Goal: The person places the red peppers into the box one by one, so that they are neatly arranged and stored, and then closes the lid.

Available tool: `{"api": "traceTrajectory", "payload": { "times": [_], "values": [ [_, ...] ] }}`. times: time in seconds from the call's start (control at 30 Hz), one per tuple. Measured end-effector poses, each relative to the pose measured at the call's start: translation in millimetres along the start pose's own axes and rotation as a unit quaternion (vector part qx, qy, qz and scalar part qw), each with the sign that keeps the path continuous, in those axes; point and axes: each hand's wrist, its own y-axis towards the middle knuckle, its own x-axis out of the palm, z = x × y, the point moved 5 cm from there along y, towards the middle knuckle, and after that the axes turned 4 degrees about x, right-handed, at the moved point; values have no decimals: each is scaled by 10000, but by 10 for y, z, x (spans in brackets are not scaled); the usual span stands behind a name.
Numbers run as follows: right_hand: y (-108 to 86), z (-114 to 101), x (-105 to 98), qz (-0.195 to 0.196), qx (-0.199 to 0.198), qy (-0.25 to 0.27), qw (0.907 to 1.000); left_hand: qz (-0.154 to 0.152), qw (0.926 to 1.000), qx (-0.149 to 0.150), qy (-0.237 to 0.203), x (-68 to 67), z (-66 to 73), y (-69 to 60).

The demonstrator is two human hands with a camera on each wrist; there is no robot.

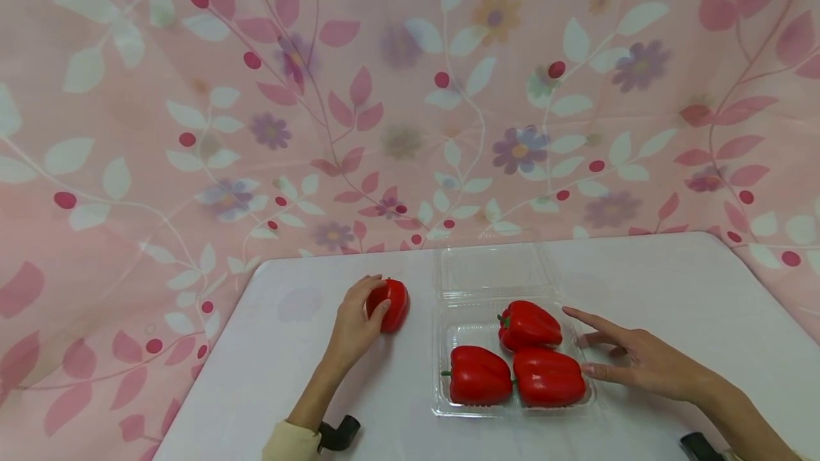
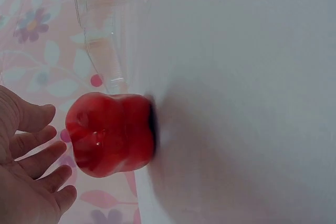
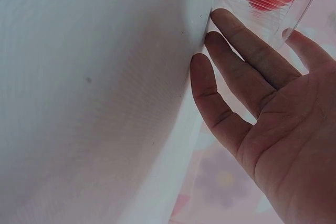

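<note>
A red bell pepper (image 1: 397, 306) lies on the white table to the left of a clear plastic clamshell box (image 1: 448, 407). Above it hovers my left hand (image 1: 359, 319), fingers and thumb spread; the left wrist view shows a small gap between the fingertips and the pepper (image 2: 113, 135). Three more red bell peppers lie in the box: one at the back (image 1: 530, 326), one at front left (image 1: 480, 377), one at front right (image 1: 549, 378). At the box's right side is my right hand (image 1: 640, 361), fingers extended. In the right wrist view some fingertips (image 3: 202, 66) rest on the table.
The box's transparent lid (image 1: 493, 269) is folded back flat toward the table's far edge. A pink floral cloth (image 1: 384, 105) hangs behind the white table (image 1: 243, 390). Black straps with devices (image 1: 339, 434) are on both wrists.
</note>
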Motion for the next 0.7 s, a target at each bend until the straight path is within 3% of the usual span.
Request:
{"api": "traceTrajectory", "payload": {
  "times": [0.33, 0.7],
  "values": [
    [4, 12, 6, -6, 57, -2, 10000, -10, 9997, -229, 25, -26, -78, 5],
    [9, 18, 13, 20, 112, -4, 9999, -137, 9995, -288, -78, -16, -158, -2]
  ]
}}
